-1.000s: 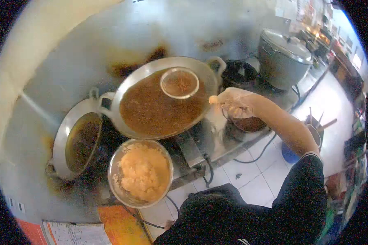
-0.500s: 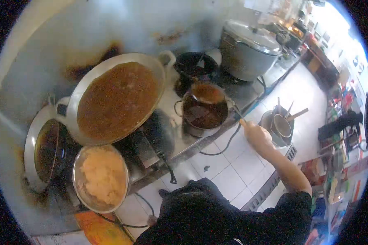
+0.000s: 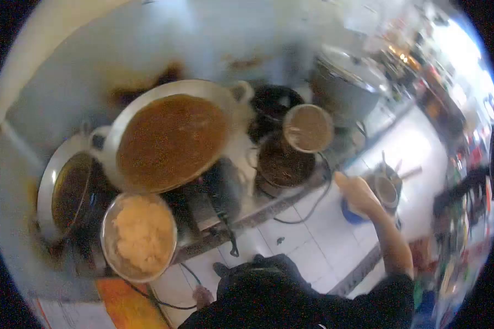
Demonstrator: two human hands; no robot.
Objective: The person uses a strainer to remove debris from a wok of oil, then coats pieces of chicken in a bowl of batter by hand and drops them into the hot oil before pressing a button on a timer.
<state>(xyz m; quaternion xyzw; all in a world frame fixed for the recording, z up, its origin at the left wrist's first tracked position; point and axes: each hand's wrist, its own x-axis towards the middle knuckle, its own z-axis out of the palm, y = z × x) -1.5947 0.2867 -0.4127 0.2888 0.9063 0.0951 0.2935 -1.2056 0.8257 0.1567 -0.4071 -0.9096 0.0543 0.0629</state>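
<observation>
— While the person's right hand point(image 3: 358, 193) reaches out past the counter edge, its fingers look curled shut on the thin handle of the round wire-mesh strainer point(image 3: 308, 128), though blur smears the grip. The strainer is held in the air just above the dark round pot point(image 3: 282, 163). Left hand is out of view.

— Risks?

— A judgement only: the strainer looks offset toward the pot's far rim, so drips could land on the steel counter point(image 3: 240, 164) or the black cable point(image 3: 313, 208) looping below. The thin handle could let it tip.

— Surroundings?

— Wide steel wok of brown liquid point(image 3: 170, 140) sits just beside the pot, with a smaller wok point(image 3: 68, 189) further left. A metal bowl of pale yellow shreds point(image 3: 140, 236) is near. A grey lidded cooker point(image 3: 348, 82) crowds in behind the strainer.
</observation>
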